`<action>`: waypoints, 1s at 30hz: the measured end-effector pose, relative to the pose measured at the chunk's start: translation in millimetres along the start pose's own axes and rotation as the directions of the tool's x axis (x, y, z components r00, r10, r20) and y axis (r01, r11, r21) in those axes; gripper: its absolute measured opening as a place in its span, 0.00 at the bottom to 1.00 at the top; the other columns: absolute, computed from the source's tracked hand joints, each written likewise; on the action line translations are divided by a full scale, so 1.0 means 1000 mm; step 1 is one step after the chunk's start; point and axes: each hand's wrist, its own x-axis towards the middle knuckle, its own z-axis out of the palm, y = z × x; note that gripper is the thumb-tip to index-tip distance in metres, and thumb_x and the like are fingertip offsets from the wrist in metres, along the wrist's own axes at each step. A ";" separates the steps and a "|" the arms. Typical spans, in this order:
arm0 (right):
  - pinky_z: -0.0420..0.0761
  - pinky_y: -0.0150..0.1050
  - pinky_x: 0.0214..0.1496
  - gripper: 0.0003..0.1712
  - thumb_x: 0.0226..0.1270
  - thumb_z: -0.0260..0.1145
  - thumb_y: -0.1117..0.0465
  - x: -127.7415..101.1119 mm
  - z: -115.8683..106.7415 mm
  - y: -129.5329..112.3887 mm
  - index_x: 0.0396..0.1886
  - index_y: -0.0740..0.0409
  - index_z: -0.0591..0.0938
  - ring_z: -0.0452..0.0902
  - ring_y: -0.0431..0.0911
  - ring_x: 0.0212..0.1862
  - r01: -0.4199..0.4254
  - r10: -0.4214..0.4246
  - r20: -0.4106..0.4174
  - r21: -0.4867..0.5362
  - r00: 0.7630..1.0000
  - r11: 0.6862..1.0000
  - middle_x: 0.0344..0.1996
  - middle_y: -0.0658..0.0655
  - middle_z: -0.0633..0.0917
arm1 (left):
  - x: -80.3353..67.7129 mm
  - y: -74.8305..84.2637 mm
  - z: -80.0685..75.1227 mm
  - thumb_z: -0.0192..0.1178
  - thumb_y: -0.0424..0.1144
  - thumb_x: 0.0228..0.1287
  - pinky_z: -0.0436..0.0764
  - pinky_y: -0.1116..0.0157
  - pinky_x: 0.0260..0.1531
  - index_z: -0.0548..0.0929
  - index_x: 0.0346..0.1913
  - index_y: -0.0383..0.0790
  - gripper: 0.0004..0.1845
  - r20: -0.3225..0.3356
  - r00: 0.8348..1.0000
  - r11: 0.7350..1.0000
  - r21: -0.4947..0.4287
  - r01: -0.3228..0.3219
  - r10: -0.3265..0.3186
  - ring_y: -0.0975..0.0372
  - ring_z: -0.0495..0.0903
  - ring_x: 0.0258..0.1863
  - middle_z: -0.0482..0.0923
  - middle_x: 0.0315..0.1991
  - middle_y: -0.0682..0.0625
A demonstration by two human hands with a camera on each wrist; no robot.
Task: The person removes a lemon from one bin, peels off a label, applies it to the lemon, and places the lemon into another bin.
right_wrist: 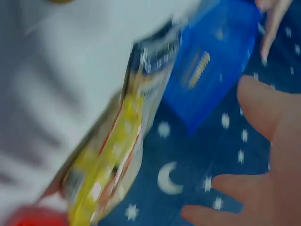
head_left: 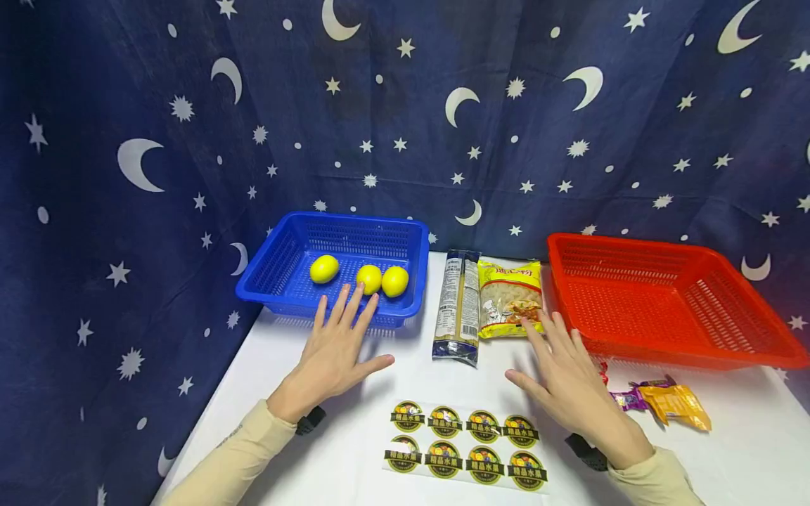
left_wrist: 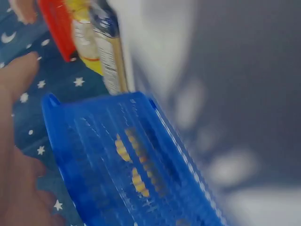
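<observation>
Left hand (head_left: 333, 349) flat and spread above the white tabletop (head_left: 354, 464), fingers straight, holding nothing; fingertips at the near rim of the blue perforated plastic basket (head_left: 287, 242). Just beyond those fingertips, inside the basket, three smooth oval yellow lemons (head_left: 358, 275) in a row. Right hand (head_left: 565, 376) likewise released, fingers extended, grasping nothing; fingertips at or just over the lower corner of the glossy yellow food packet (head_left: 510, 298), contact hard to confirm. Immediately left of that packet, between the two hands, a long narrow clear-and-dark noodle pack (head_left: 458, 307) lying lengthwise. To the right of the right hand, a red latticed rectangular basket (head_left: 747, 337); near its wrist, small crinkled snack wrappers (head_left: 671, 404), purple and orange. Below and between both hands, a flat sheet of eight round stickers (head_left: 465, 446). Behind everything, dark blue cloth (head_left: 95, 176) printed with moons and stars. Wrist views badly blurred: blue mesh and yellow shapes from the left, yellow packet from the right.
</observation>
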 end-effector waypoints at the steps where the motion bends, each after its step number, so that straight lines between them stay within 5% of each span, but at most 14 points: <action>1: 0.49 0.70 0.79 0.52 0.66 0.69 0.38 0.005 0.003 -0.005 0.79 0.63 0.63 0.48 0.70 0.81 0.029 -0.029 -0.003 0.004 1.000 1.000 0.79 0.72 0.58 | 0.002 -0.005 -0.003 0.51 0.77 0.63 0.45 0.36 0.78 0.49 0.84 0.47 0.56 -0.011 1.000 1.000 0.012 -0.010 0.010 0.45 0.41 0.84 0.41 0.85 0.41; 10: 0.69 0.66 0.71 0.37 0.74 0.64 0.41 0.073 0.028 -0.057 0.76 0.51 0.71 0.63 0.62 0.78 0.199 -0.195 -0.044 0.198 0.980 0.960 0.77 0.62 0.69 | 0.049 -0.065 -0.051 0.57 0.68 0.67 0.56 0.37 0.75 0.59 0.81 0.48 0.47 -0.010 0.993 0.989 -0.091 -0.118 0.117 0.46 0.54 0.82 0.55 0.82 0.44; 14: 0.68 0.66 0.73 0.35 0.77 0.60 0.43 0.106 0.037 -0.073 0.77 0.53 0.70 0.65 0.62 0.77 0.176 -0.168 -0.052 0.312 0.984 0.934 0.76 0.64 0.70 | 0.083 -0.085 -0.068 0.63 0.65 0.65 0.63 0.35 0.72 0.68 0.77 0.48 0.42 0.072 0.980 0.976 -0.129 -0.174 0.185 0.47 0.63 0.78 0.66 0.78 0.45; 18: 0.67 0.66 0.73 0.35 0.77 0.60 0.42 0.127 0.043 -0.079 0.76 0.53 0.71 0.64 0.61 0.77 0.100 -0.098 -0.026 0.376 0.995 0.921 0.75 0.64 0.71 | 0.120 -0.095 -0.069 0.65 0.65 0.64 0.71 0.41 0.68 0.69 0.77 0.53 0.42 0.217 0.959 0.980 -0.116 -0.159 0.182 0.47 0.70 0.74 0.72 0.74 0.46; 20: 0.68 0.65 0.73 0.35 0.76 0.61 0.42 0.132 0.046 -0.081 0.75 0.53 0.73 0.66 0.61 0.76 0.078 -0.078 -0.017 0.393 0.997 0.916 0.74 0.63 0.72 | 0.137 -0.095 -0.065 0.66 0.65 0.63 0.77 0.46 0.61 0.68 0.77 0.56 0.42 0.295 0.941 0.985 -0.090 -0.144 0.165 0.49 0.78 0.64 0.78 0.69 0.46; 24: 0.71 0.62 0.72 0.33 0.75 0.63 0.44 0.136 0.055 -0.083 0.72 0.56 0.76 0.70 0.60 0.74 0.073 -0.068 -0.028 0.409 0.997 0.910 0.72 0.63 0.75 | 0.164 -0.094 -0.051 0.68 0.65 0.61 0.82 0.51 0.51 0.65 0.78 0.61 0.44 0.461 0.879 0.992 -0.073 -0.102 0.124 0.50 0.81 0.47 0.84 0.59 0.41; 27: 0.71 0.60 0.72 0.32 0.75 0.64 0.45 0.137 0.061 -0.085 0.71 0.57 0.77 0.71 0.60 0.73 0.081 -0.067 -0.048 0.416 0.997 0.906 0.71 0.61 0.75 | 0.175 -0.094 -0.040 0.70 0.63 0.60 0.78 0.48 0.63 0.65 0.78 0.61 0.45 0.559 0.824 0.994 -0.094 -0.047 0.091 0.47 0.79 0.61 0.78 0.68 0.41; 30: 0.71 0.60 0.72 0.32 0.74 0.64 0.45 0.136 0.064 -0.084 0.70 0.56 0.77 0.72 0.60 0.73 0.082 -0.061 -0.063 0.421 0.996 0.903 0.71 0.61 0.75 | 0.182 -0.094 -0.029 0.72 0.63 0.57 0.68 0.45 0.73 0.68 0.77 0.59 0.45 0.606 0.793 0.996 -0.092 -0.014 0.067 0.48 0.66 0.77 0.67 0.77 0.46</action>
